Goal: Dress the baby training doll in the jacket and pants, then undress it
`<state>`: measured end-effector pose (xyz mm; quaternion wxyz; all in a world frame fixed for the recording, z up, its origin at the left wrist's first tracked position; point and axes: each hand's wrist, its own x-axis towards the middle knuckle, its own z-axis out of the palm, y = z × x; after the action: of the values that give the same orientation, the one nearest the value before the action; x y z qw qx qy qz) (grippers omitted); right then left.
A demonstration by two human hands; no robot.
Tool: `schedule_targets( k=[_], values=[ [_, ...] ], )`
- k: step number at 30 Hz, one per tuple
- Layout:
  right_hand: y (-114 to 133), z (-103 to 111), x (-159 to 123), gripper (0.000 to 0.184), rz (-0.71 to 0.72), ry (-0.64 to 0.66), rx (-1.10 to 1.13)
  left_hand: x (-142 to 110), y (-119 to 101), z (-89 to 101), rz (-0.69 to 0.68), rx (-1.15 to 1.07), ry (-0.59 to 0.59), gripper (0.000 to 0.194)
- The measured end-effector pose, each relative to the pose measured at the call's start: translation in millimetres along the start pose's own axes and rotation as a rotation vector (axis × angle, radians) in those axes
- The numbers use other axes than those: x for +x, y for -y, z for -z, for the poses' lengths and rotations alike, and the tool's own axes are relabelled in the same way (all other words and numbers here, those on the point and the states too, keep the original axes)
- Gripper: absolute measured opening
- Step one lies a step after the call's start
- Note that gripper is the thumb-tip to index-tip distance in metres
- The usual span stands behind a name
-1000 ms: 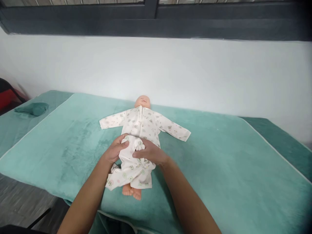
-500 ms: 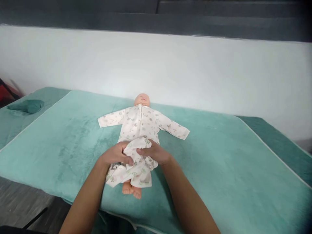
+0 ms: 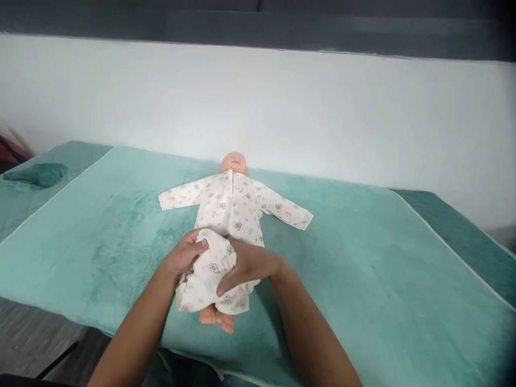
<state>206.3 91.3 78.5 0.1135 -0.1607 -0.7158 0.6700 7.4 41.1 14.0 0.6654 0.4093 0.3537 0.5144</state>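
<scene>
Green massage bed (image 3: 363,269) carries the baby doll (image 3: 234,163). Left hand (image 3: 183,253) pinches printed trousers (image 3: 209,269) above its feet (image 3: 226,321); right hand (image 3: 252,262) lays thumb on them, but its grip I cannot tell. Uneven pulling may twist them.

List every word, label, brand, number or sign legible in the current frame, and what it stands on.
No text can be read anywhere in the view.
White top on the doll: small printed figures; any lettering among them is too small to read.
Patterned lower garment: printed figures, partly folded and covered by hands; no words legible.
Green cover and white wall: no lettering visible.
</scene>
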Motion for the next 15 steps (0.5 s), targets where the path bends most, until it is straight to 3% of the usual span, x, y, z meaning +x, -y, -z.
schedule_targets(
  k=[3, 6, 9, 12, 15],
  values=[
    [1, 1, -2, 0.032, -0.038, 0.093, -0.168, -3, -4, -1.0, 0.039, 0.109, 0.009, 0.048],
    [-10, 5, -4, 0.039, 0.070, 0.016, 0.089, -7, -12, -8.3, 0.031, 0.192, 0.014, 0.048],
    [-25, 6, -4, 0.033, 0.125, -0.064, 0.323, -9, -20, -14.8, 0.068, 0.239, 0.071, 0.050],
    [-36, 4, -3, 0.039, 0.119, -0.162, 0.399, -7, -22, -14.0, 0.125, 0.347, 0.124, 0.040],
    [-39, 2, -1, 0.046, 0.130, -0.220, 0.413, -3, -17, -10.1, 0.119, 0.306, 0.085, 0.037]
  ],
)
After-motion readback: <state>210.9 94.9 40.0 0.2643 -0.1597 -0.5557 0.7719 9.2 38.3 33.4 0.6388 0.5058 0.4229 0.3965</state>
